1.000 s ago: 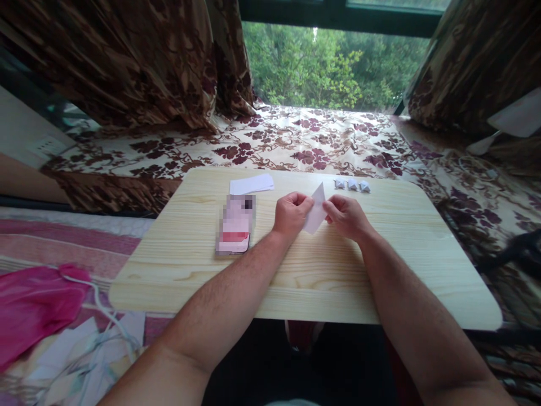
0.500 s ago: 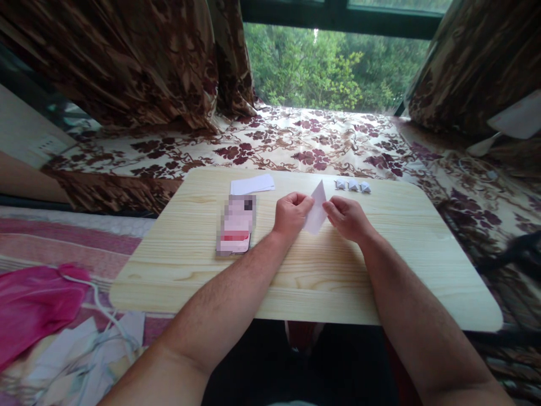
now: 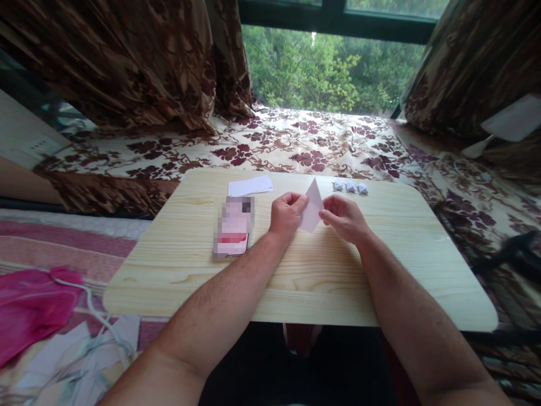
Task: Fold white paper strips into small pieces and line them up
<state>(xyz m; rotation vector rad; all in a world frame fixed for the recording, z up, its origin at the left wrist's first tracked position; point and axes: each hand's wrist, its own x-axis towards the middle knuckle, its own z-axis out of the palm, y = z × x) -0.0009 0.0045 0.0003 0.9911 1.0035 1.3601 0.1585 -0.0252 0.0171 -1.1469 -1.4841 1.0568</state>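
Observation:
A small white sheet of paper (image 3: 312,211) is held up between both hands above the light wooden table (image 3: 296,276), one corner pointing upward. My left hand (image 3: 286,215) pinches its left edge with curled fingers. My right hand (image 3: 345,217) pinches its right edge. Three small folded white paper pieces (image 3: 350,186) lie in a row at the table's far edge, just beyond my right hand. A stack of white paper slips (image 3: 250,185) lies at the far left of the table.
A phone (image 3: 234,232) lies flat on the table left of my left hand. A floral cloth (image 3: 296,141) covers the ledge behind, with brown curtains (image 3: 127,62) either side of a window. Pink fabric (image 3: 29,304) and white cables (image 3: 101,338) lie at lower left.
Both hands keep their pinch on the paper and have shifted slightly left with it. The view has drifted a little.

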